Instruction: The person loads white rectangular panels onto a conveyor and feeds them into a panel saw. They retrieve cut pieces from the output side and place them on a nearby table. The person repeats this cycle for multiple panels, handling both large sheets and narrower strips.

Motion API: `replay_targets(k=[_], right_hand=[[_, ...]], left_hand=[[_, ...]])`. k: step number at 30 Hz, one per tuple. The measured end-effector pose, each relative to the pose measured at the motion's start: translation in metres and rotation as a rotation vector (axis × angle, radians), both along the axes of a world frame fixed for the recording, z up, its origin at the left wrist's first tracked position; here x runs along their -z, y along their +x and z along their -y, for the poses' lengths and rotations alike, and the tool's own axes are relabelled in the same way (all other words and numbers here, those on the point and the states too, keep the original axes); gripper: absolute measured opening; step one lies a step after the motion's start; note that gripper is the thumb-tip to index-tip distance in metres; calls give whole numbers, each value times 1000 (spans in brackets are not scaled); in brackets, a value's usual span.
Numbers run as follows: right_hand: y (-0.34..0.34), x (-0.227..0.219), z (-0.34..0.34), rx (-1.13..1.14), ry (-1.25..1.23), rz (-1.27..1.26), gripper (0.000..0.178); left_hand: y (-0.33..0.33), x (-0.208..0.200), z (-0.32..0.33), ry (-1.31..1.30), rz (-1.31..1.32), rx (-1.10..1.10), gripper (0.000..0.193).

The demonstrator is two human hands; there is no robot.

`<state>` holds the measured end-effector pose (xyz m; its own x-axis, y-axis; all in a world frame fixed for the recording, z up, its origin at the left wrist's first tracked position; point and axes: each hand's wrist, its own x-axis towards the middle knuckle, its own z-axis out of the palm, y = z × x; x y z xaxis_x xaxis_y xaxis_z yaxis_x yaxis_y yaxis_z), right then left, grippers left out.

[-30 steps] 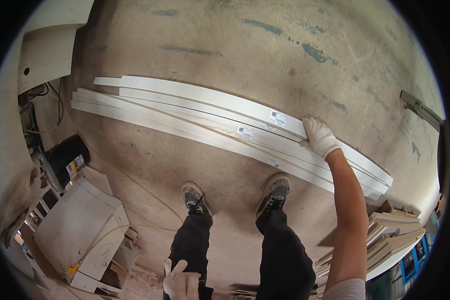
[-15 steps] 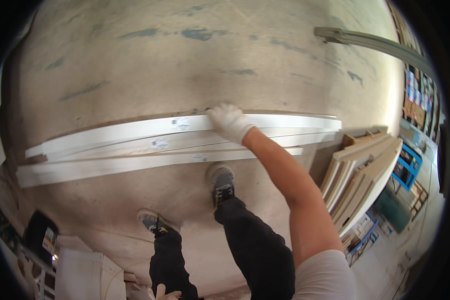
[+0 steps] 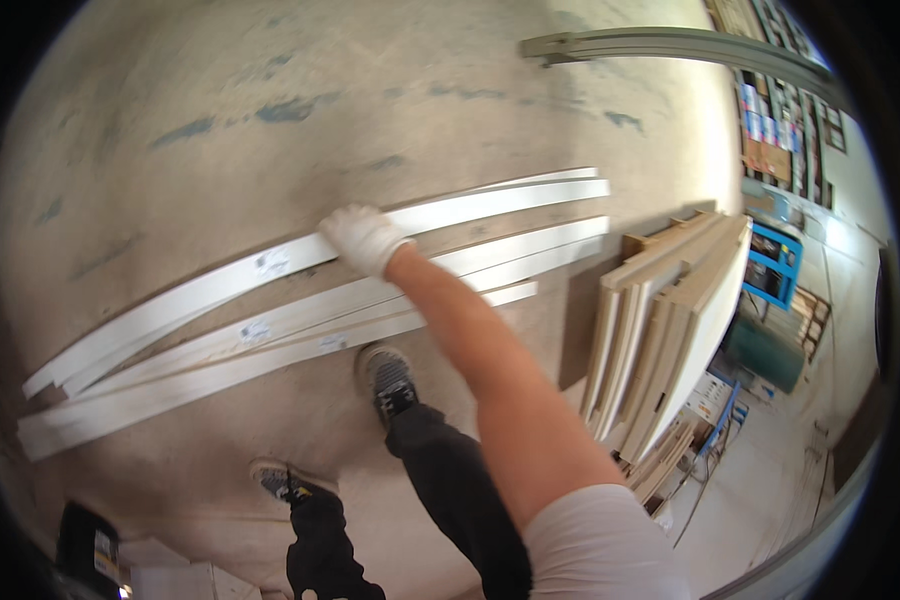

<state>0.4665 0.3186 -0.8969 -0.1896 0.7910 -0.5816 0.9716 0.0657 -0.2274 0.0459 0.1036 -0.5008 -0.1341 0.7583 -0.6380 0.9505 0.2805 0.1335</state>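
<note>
My right hand (image 3: 365,240), in a white glove, is closed over the upper edge of a long white strip (image 3: 500,204) that bears a small label. The strip lies apart from several similar white strips (image 3: 160,395) nearer my feet, with a gap of floor between them. Another thin length shows along its far edge at the right. Only a pale fingertip-sized bit of my left hand (image 3: 309,595) shows at the lower edge, so its fingers are mostly hidden.
Several boards (image 3: 660,320) lean in a stack at the right. A grey metal rail (image 3: 660,43) reaches in at the upper right, near shelving (image 3: 785,130). A blue frame (image 3: 775,262) stands behind the boards. At lower left are a black bin (image 3: 87,550) and pale boxes (image 3: 185,580).
My right hand has drawn the far strip away from the others, opening a gap. The whole view has turned and shifted, and my left hand has mostly dropped out of sight.
</note>
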Motion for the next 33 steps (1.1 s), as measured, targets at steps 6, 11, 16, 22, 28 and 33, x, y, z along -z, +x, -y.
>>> replay_targets(k=[6, 11, 16, 22, 28, 33], right_hand=[[-17, -82, 22, -56, 48, -65, 25], [-60, -205, 54, -30, 164, -38, 23], [-117, -322, 91, 125, 170, -119, 21], [-193, -399, 196, 189, 221, -49, 20], [-243, -470, 336, 430, 135, -3, 18], [-277, -576, 461, 667, 125, -88, 19]], left_hand=[[-55, 19, 29, -169, 95, -137, 39], [-93, 144, -26, -94, 543, -464, 59], [-116, 225, -160, -234, 910, -1295, 116], [-123, 227, -162, -248, 1005, -1426, 122], [-137, 140, -94, -416, 1034, -1126, 98], [-109, 31, -17, -329, 1048, -981, 88]])
